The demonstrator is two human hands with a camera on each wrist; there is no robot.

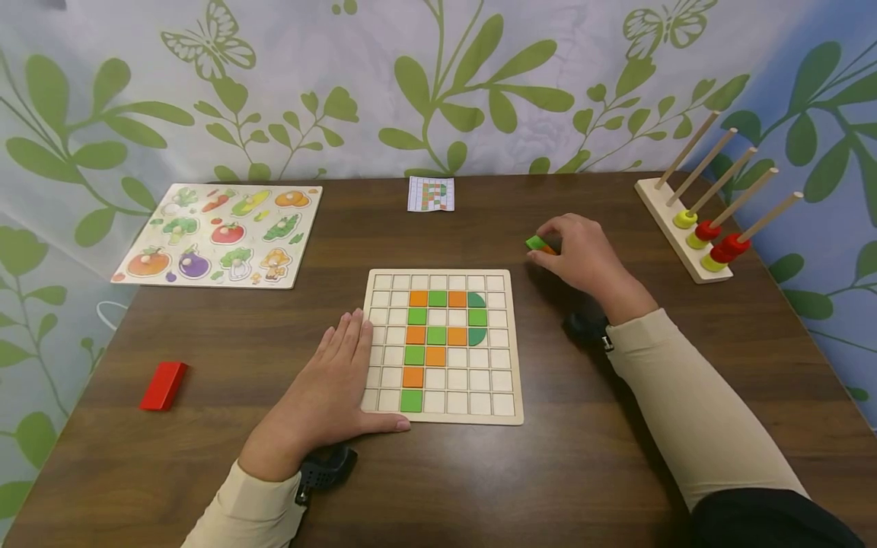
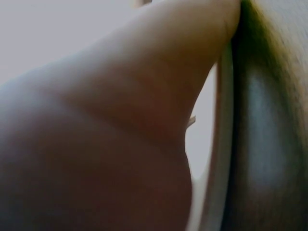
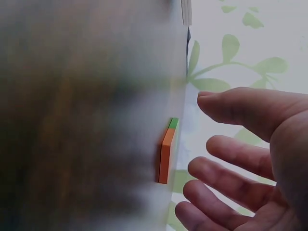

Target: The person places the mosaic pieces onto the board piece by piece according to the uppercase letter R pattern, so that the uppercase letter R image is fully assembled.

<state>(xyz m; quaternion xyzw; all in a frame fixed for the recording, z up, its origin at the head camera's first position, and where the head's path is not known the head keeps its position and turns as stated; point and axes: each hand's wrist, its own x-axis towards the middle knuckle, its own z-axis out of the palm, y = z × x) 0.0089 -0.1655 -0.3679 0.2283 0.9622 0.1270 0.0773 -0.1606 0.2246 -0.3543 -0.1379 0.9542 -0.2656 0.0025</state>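
A square wooden grid board (image 1: 479, 380) lies in the middle of the table, with green and orange square tiles and darker green curved pieces forming a P. Along its left edge rests my left hand (image 1: 329, 388), fingers straight and thumb at the near edge. In the left wrist view, this hand (image 2: 120, 106) is blurred and close. Beyond the board's far right corner, a green tile (image 1: 535, 243) and an orange tile (image 1: 548, 249) lie together on the table. My right hand (image 1: 582, 255) hovers over them; the right wrist view shows its fingers (image 3: 236, 175) spread, apart from the orange tile (image 3: 166, 156).
A small pattern card (image 1: 431, 194) lies at the back. At the back left is a vegetable puzzle board (image 1: 267, 236). A red block (image 1: 164, 386) sits at left. The peg stacker (image 1: 685, 236) with yellow and red beads stands at the back right, near the curtain (image 1: 288, 68).
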